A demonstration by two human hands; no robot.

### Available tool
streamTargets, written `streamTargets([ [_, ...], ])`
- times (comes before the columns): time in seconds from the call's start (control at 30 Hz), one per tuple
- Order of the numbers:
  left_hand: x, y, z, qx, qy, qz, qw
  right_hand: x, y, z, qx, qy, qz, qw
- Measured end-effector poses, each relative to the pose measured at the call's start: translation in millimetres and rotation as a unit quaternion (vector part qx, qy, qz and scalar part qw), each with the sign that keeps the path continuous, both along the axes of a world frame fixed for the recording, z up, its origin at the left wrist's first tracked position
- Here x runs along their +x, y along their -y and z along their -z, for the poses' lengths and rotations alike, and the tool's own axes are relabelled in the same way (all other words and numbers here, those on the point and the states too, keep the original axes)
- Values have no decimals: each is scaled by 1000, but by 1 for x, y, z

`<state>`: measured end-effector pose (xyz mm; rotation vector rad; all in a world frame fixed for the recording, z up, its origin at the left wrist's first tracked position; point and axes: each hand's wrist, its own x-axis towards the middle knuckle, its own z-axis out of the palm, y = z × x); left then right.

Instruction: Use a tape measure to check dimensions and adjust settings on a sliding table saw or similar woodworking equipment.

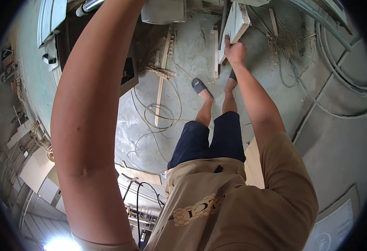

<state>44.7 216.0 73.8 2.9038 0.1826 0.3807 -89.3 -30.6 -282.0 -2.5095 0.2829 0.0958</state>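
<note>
My right hand (236,53) is closed on the lower edge of a white board (236,21) with a bare wood edge. The thumb lies along the board's face, and the other fingers are curled, partly hidden by the hand itself. The board stands steeply tilted at the top of the view, its far end close to the frame's upper edge. My left arm (89,113) reaches up across the left side and leaves the picture at the top, so the left hand is out of sight.
Wood strips (162,88) and a looped cable (156,115) lie on the concrete floor. A grey box-like machine part (163,11) hangs over the top middle. Tangled cords (287,44) and a coiled hose (332,75) lie to the right. My feet wear dark slippers (199,85).
</note>
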Motion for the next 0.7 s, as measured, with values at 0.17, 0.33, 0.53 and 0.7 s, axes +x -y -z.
streamTargets([
  [0.17,-6,-1,-1,-6,-12,-6,1000,-8,-1,4,14,3,-6,1000],
  [0.33,-7,-2,1,-4,-6,-5,1000,-10,-6,5,20,-1,-12,1000],
  [0.53,1,0,3,-7,7,8,1000,-3,-5,11,38,22,20,999],
  [0.7,1,-7,-20,-19,2,6,1000,4,-25,-1,11,-4,19,1000],
])
